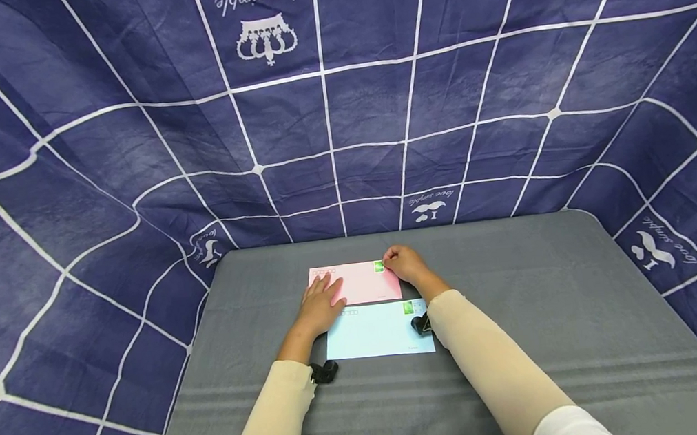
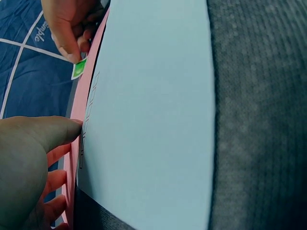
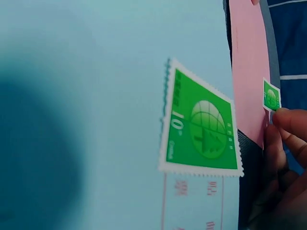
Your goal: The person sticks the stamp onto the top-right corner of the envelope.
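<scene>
A pink envelope [image 1: 360, 284] lies toward the back of the grey table, printed with a row of small boxes. My left hand [image 1: 320, 308] rests on its left part with fingers spread. My right hand [image 1: 406, 264] is at the envelope's upper right corner, pinching a green stamp [image 3: 271, 96] by one edge between thumb and finger. In the left wrist view that stamp [image 2: 79, 68] appears tilted against the pink paper; whether it lies fully flat cannot be told. Nearer to me lies a light blue envelope [image 1: 371, 333], bearing another green stamp [image 3: 204, 124] near its upper right corner.
Grey cloth covers the table [image 1: 556, 310] around the envelopes. A dark blue curtain [image 1: 370, 105] with white grid lines hangs behind and along both sides. Black wrist cameras sit at both cuffs, the right one [image 1: 421, 324] above the blue envelope.
</scene>
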The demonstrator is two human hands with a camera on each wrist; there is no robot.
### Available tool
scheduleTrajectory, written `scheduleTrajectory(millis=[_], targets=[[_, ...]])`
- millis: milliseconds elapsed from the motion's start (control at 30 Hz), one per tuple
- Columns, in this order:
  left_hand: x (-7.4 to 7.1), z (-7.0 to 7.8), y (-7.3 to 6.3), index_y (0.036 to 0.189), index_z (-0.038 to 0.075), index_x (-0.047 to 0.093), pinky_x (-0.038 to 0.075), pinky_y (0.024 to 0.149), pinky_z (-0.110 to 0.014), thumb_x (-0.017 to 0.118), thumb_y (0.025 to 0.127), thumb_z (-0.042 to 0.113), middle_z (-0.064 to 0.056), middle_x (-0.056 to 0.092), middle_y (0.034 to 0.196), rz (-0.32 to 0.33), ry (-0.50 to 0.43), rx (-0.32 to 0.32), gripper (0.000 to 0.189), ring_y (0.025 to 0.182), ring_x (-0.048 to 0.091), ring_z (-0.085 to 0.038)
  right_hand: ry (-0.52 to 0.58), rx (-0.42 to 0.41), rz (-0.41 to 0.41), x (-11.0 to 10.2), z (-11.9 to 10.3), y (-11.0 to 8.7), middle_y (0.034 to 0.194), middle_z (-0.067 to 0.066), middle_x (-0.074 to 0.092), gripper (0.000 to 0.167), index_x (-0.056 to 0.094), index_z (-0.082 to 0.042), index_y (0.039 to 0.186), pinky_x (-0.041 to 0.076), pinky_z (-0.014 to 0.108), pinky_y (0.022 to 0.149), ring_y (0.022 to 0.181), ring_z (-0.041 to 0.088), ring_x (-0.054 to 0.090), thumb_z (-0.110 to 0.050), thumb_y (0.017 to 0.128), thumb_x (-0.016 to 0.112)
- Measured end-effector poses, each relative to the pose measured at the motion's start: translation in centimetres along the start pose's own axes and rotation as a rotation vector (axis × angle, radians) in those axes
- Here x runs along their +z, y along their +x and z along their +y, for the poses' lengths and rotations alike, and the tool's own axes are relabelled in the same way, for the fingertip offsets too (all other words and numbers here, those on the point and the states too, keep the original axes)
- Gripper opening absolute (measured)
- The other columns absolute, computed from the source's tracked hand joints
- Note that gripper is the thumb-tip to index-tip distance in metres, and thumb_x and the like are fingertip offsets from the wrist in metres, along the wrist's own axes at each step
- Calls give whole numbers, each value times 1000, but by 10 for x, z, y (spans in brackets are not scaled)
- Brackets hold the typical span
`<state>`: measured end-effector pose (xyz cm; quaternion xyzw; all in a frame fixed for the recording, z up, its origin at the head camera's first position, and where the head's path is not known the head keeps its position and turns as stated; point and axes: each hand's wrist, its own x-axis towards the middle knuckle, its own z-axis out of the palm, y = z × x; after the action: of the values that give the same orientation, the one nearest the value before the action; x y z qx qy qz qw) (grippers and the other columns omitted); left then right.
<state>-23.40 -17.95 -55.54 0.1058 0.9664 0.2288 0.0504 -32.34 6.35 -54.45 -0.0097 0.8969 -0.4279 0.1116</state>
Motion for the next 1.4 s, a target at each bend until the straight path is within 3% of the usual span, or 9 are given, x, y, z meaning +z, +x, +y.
scheduleTrajectory(millis=[500, 1033, 1200, 1400], targets=[[1, 0, 0, 151, 10, 48, 16, 125, -61, 55, 101, 32, -20, 32, 164, 14, -6, 3, 55, 155, 21, -44, -102, 5, 68, 4, 0, 0, 90, 3, 69, 11, 69, -12, 94, 42, 31, 77, 85, 22, 61, -22, 95, 63], [2, -1, 0, 151, 11, 47, 16, 125, -62, 55, 101, 31, -19, 32, 164, 5, -7, -3, 55, 155, 21, -43, -123, 30, 95, 6, -1, -3, 87, 2, 68, 13, 66, -13, 92, 44, 33, 77, 83, 21, 61, -25, 93, 64], [2, -1, 1, 152, 12, 47, 16, 125, -62, 55, 101, 32, -19, 32, 164, 8, 0, 1, 55, 155, 21, -43, -103, -6, 78, 4, 1, -4, 91, 3, 67, 13, 65, -13, 99, 43, 33, 78, 85, 22, 61, -25, 93, 63], [1, 0, 0, 152, 12, 47, 17, 125, -62, 55, 101, 32, -20, 32, 164, 8, 0, 0, 55, 155, 21, -43, -29, -76, -9, 2, 10, -3, 89, 3, 61, 25, 66, -13, 114, 42, 29, 78, 84, 20, 57, -18, 89, 69]])
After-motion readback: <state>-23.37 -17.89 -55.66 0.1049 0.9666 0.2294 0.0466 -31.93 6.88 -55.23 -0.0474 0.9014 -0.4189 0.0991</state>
